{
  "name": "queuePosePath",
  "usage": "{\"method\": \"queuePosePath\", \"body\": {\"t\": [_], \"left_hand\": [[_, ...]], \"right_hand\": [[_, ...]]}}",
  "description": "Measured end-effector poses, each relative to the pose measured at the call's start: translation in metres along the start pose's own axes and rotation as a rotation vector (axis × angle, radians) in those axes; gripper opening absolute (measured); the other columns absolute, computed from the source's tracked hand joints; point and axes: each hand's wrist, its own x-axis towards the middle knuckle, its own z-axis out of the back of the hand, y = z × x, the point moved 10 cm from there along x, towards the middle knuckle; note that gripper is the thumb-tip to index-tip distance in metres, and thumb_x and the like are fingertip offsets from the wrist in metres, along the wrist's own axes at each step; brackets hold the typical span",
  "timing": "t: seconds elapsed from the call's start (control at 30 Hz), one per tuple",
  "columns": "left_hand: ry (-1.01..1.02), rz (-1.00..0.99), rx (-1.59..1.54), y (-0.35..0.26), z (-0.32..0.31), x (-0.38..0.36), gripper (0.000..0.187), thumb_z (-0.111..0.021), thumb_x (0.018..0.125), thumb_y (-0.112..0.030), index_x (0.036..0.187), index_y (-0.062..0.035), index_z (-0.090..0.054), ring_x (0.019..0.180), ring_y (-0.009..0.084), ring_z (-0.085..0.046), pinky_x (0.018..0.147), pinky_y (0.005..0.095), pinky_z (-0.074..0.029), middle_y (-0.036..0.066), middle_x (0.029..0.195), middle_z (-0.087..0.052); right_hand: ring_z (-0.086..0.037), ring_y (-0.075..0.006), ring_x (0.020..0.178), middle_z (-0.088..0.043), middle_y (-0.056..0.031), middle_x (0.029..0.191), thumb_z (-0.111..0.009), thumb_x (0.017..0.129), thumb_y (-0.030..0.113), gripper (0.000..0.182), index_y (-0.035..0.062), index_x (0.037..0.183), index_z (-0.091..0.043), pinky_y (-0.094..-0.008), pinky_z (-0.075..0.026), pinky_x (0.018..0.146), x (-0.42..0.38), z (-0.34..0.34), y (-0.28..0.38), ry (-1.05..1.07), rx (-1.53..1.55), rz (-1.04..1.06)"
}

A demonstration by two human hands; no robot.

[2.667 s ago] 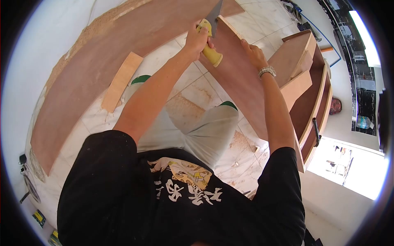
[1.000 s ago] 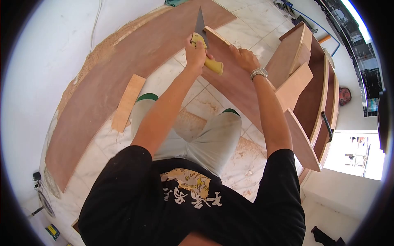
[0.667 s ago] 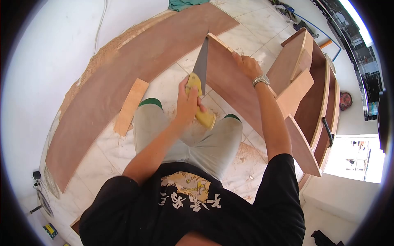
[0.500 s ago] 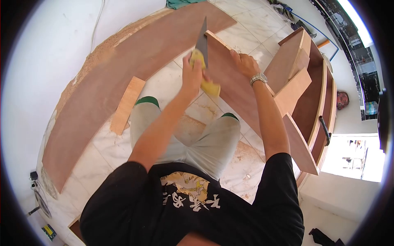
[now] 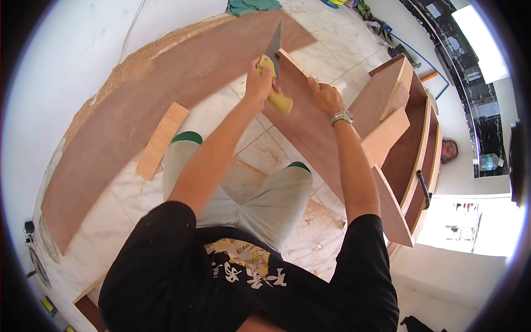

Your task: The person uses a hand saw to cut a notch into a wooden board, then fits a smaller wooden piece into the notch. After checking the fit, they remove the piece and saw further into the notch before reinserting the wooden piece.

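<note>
A pale tiled floor (image 5: 221, 113) strewn with sawdust (image 5: 326, 213) carries a long plywood sheet (image 5: 144, 105) and a small offcut (image 5: 160, 141). The left hand (image 5: 259, 83) has its fingers closed around the yellow handle of a handsaw (image 5: 275, 72), whose blade bites into the far end of a board (image 5: 310, 127). The right hand (image 5: 326, 97) presses flat on that board, fingers spread. The cut looks barely begun; most of it remains. A wooden cabinet (image 5: 412, 138) stands beside.

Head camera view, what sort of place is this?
Probably an indoor room used as a makeshift carpentry site: a hand saw cutting a plywood panel, sawdust on the tiled floor, and an unfinished wooden cabinet nearby.
</note>
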Motion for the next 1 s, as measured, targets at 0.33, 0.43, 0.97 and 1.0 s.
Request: {"method": "queuePosePath", "body": {"t": [0.33,0.43,0.97,1.0], "left_hand": [[-0.027,0.019,-0.045,0.014,0.012,-0.156,0.051,-0.048,0.106,-0.017,0.152,-0.0069,-0.029,0.066,0.0138,-0.056,0.052,0.034,-0.057,0.008,0.099,-0.055],[-0.027,-0.097,-0.045,0.022,0.002,-0.138,0.05,-0.047,0.106,-0.017,0.152,-0.0058,-0.029,0.072,0.0132,-0.057,0.052,0.033,-0.057,0.009,0.101,-0.055],[-0.101,-0.091,-0.068,0.029,-0.01,-0.046,0.045,-0.048,0.108,-0.02,0.149,-0.0127,-0.031,0.067,0.0137,-0.054,0.055,0.0373,-0.059,0.007,0.096,-0.053],[-0.082,-0.046,-0.051,0.021,-0.012,-0.002,0.043,-0.047,0.109,-0.021,0.148,-0.0134,-0.032,0.065,0.0145,-0.054,0.056,0.0388,-0.059,0.007,0.093,-0.053]], "right_hand": [[-0.065,-0.0464,0.116,-0.069,-0.0298,0.121,-0.039,0.098,0.071,0.077,0.0053,0.111,-0.077,-0.0523,-0.05,0.1,0.0,0.005,0.005,-0.043,0.031,0.036],[-0.065,-0.0472,0.114,-0.069,-0.0306,0.119,-0.039,0.098,0.07,0.077,0.0038,0.11,-0.077,-0.0532,-0.05,0.099,-0.005,0.003,0.003,-0.045,0.03,0.039],[-0.062,-0.0482,0.119,-0.069,-0.0308,0.119,-0.032,0.102,0.068,0.075,0.0074,0.121,-0.072,-0.0549,-0.048,0.102,-0.008,0.007,0.005,-0.081,0.1,0.061],[-0.062,-0.0483,0.12,-0.069,-0.0309,0.12,-0.031,0.103,0.067,0.075,0.0074,0.123,-0.071,-0.055,-0.048,0.103,-0.009,0.01,0.005,-0.07,0.107,0.067]]}}
